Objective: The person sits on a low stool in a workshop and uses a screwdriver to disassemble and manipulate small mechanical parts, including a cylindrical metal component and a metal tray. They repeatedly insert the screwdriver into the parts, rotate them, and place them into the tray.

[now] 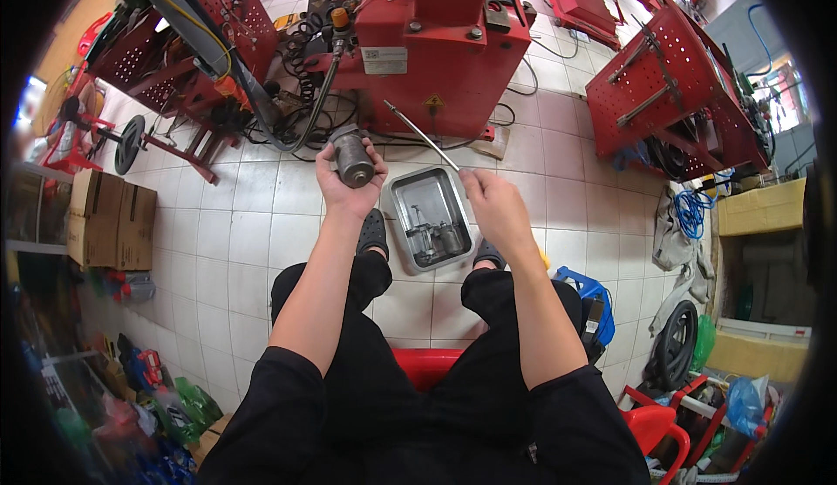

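Observation:
My left hand (351,194) is closed around a grey cylindrical metal part (352,159), which looks like a small motor body with a rounded boss on its near end. My right hand (499,209) grips a long, slim metal rod-like tool (427,142); its far end points up and left, and its grip is hidden in my fingers. The rod and the cylinder are apart. Below and between my hands, a rectangular metal tray (424,192) rests on the floor between my feet. Several metal parts (436,238) lie in its near half.
A red machine (445,75) stands just ahead, with cables and hoses around its base. Red perforated stands (641,92) flank it. Cardboard boxes (112,219) sit at left. A blue object (593,310) stands beside my right knee, and a black wheel (677,344) is farther right.

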### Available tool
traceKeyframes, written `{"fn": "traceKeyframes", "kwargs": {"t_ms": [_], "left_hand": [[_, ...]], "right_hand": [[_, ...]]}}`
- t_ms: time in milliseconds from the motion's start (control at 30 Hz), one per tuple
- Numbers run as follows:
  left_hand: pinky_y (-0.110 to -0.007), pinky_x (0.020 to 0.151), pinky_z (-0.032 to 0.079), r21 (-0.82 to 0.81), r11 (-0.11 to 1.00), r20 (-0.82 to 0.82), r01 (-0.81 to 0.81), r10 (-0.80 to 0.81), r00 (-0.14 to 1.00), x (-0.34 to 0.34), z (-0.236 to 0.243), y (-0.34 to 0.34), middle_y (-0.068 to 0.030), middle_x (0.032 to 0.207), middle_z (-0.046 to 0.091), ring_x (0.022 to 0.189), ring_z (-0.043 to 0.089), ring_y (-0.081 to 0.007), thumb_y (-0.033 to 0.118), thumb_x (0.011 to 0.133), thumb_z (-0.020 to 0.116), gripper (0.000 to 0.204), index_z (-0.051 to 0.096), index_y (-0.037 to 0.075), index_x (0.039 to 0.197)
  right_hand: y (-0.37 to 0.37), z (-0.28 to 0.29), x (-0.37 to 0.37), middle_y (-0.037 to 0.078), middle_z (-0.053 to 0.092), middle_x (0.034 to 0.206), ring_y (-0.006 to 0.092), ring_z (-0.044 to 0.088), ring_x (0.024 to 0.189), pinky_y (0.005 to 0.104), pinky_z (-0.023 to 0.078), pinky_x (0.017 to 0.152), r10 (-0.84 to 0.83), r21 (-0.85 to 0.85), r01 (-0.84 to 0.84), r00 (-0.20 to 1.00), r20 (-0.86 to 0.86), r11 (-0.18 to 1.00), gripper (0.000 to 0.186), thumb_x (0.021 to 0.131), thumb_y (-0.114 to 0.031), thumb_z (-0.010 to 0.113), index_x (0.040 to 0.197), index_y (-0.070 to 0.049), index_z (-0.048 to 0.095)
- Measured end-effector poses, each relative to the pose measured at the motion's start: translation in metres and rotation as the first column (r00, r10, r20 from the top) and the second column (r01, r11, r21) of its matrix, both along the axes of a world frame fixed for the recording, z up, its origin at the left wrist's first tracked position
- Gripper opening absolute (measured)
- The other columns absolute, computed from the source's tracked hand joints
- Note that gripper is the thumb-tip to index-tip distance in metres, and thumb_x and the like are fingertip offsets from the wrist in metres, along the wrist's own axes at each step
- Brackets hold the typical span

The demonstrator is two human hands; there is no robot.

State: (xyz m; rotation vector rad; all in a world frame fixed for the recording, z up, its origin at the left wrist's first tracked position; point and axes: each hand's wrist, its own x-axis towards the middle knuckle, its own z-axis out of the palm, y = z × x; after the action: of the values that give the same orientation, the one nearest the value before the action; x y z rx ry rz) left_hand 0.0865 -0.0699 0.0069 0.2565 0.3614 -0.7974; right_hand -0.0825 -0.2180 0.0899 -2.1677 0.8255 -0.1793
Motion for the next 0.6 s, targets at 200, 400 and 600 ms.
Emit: {"fn": "traceKeyframes", "kwargs": {"t_ms": [200, 400, 600], "left_hand": [[-0.030, 0.065, 0.040, 0.121, 0.992, 0.017, -0.036, 0.034, 0.999, -0.003, 0.006, -0.004, -0.0076, 0.093, 0.058, 0.077, 0.056, -0.0189, 0.068, 0.079, 0.048, 0.070, 0.050, 0.004, 0.108], [-0.032, 0.064, 0.042, 0.159, 0.985, 0.027, -0.061, 0.058, 0.998, 0.002, 0.003, 0.000, -0.0073, 0.089, 0.060, 0.076, 0.056, -0.0201, 0.069, 0.080, 0.045, 0.067, 0.056, 0.007, 0.102], [-0.034, 0.063, 0.042, 0.177, 0.982, 0.026, -0.072, 0.069, 0.997, 0.002, 0.003, -0.001, -0.0073, 0.086, 0.060, 0.075, 0.056, -0.0214, 0.068, 0.081, 0.045, 0.064, 0.056, 0.008, 0.102]], "right_hand": [[0.022, -0.030, 0.006, 0.025, 0.059, 0.080, 0.0450, 0.055, 0.081, 0.0473, 0.043, 0.071, 0.161, 0.164, -0.169, 0.985, 0.060, 0.972, 0.033, 0.094, -0.029, 0.044, 0.091, 0.001, 0.057], [0.032, -0.024, 0.006, 0.026, 0.060, 0.080, 0.0447, 0.056, 0.081, 0.0473, 0.043, 0.071, 0.202, 0.173, -0.194, 0.979, -0.032, 0.966, 0.033, 0.093, -0.028, 0.043, 0.091, 0.001, 0.058], [0.033, -0.029, 0.008, 0.026, 0.060, 0.082, 0.0453, 0.055, 0.082, 0.0478, 0.043, 0.072, 0.193, 0.164, -0.185, 0.980, -0.039, 0.969, 0.034, 0.093, -0.028, 0.042, 0.091, 0.002, 0.058]]}}
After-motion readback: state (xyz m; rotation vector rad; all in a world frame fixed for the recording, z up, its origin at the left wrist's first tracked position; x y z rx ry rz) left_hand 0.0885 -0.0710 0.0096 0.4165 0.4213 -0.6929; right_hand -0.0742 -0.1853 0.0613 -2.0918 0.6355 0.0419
